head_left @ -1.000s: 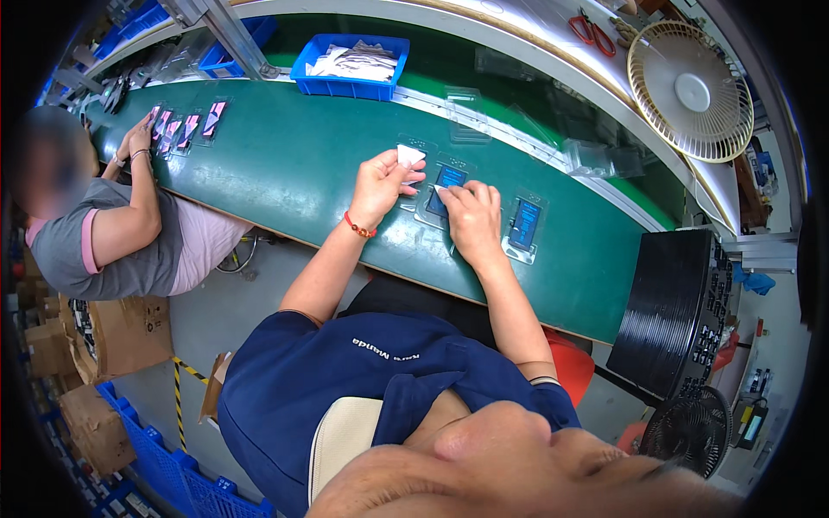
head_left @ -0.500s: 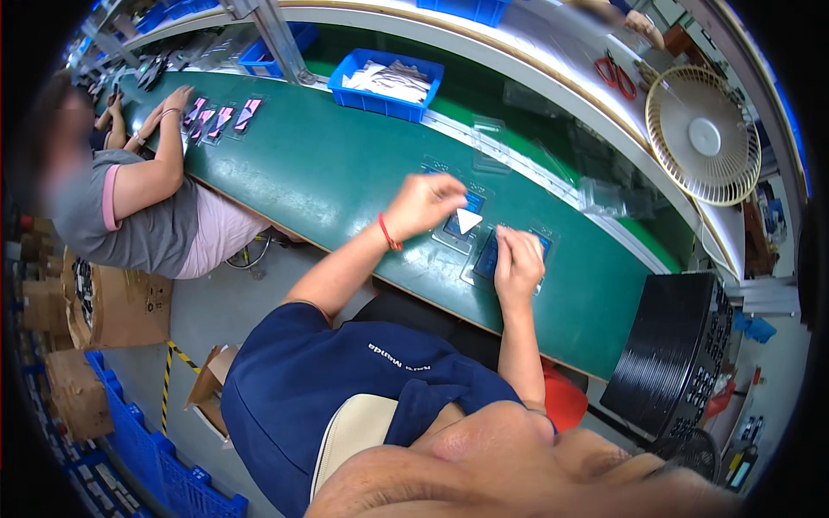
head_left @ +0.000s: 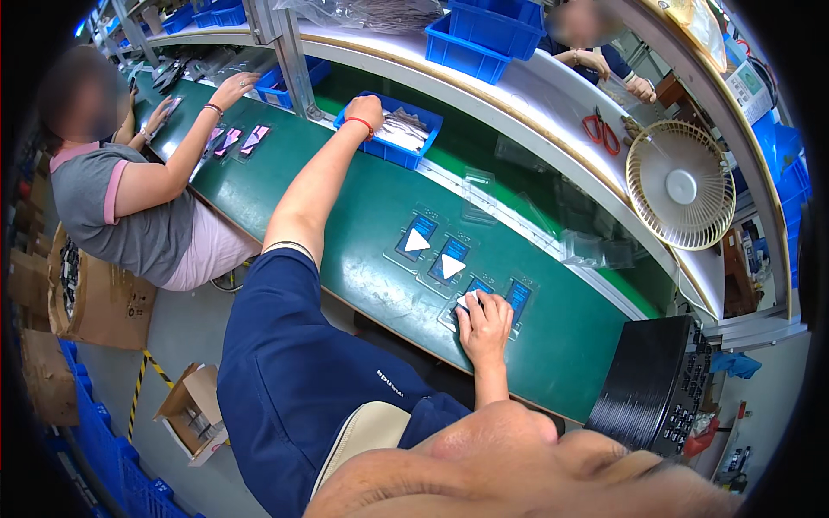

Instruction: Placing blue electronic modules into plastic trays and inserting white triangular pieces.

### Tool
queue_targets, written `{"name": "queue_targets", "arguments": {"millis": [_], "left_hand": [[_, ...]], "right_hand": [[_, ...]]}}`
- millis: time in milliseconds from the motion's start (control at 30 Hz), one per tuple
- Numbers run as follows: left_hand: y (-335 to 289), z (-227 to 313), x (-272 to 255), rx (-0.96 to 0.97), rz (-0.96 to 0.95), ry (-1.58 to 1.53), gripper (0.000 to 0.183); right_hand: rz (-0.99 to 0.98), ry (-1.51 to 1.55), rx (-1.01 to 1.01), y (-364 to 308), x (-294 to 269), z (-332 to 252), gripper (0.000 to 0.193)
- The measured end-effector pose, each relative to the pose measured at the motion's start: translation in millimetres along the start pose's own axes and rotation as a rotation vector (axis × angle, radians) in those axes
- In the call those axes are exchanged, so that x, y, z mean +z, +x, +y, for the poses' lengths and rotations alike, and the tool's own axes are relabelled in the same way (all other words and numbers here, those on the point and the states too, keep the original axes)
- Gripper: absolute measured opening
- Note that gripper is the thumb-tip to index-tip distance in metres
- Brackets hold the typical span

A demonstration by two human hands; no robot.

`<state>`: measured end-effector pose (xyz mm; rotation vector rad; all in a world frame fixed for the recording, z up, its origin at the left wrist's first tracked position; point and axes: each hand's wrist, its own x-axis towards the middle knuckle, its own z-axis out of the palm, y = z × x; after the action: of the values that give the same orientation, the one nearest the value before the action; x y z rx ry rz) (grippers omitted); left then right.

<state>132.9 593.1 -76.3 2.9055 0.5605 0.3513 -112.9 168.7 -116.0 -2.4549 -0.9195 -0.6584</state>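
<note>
My left hand (head_left: 363, 110) reaches to the left end of a blue bin (head_left: 414, 156) filled with white slips (head_left: 402, 129). Its fingers curl downward, and their tips are hidden. My right hand (head_left: 485, 326) bends over a clear plastic tray with a dark blue flat rectangular piece, a white slip (head_left: 469, 300) between thumb and fingers. Left of it, two more trays hold blue pieces, one with a white triangular slip (head_left: 416, 240), the other with a second triangular slip (head_left: 452, 266). Beside my right hand lies another blue piece (head_left: 518, 297) with no slip visible on it.
Empty clear trays (head_left: 477, 197) lie behind the row on the green table (head_left: 345, 233). A black stack (head_left: 643, 371) stands at the right end. Red-handled scissors (head_left: 602, 131) and a round basket (head_left: 680, 184) occupy the shelf. A co-worker sits left; another person is beyond the shelf.
My left hand has moved from the second tray leftward to the bin, leaving a white triangular slip behind. My right hand now has a white slip under its fingers. The view has shifted.
</note>
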Motion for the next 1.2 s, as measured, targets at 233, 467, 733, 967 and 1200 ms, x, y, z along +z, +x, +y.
{"name": "queue_targets", "arguments": {"millis": [233,467,733,967,1200], "left_hand": [[-20,-5,-2,0.212,0.528,-0.290,0.016],[-193,99,-42,0.561,0.070,-0.852,0.008],[-317,175,-10,0.639,-0.255,-1.135,0.024],[-325,146,-13,0.972,-0.181,-0.400,0.085],[-316,144,-2,0.700,-0.041,-0.291,0.089]], "right_hand": [[-0.019,0.049,0.061,-5,-4,0,0.037],[0.242,0.383,0.305,9,-11,2,0.046],[0.281,0.451,0.345,3,-28,18,0.028],[-0.038,-0.093,0.185,-25,-41,58,0.042],[-0.280,-0.011,0.154,-19,-46,48,0.079]]}}
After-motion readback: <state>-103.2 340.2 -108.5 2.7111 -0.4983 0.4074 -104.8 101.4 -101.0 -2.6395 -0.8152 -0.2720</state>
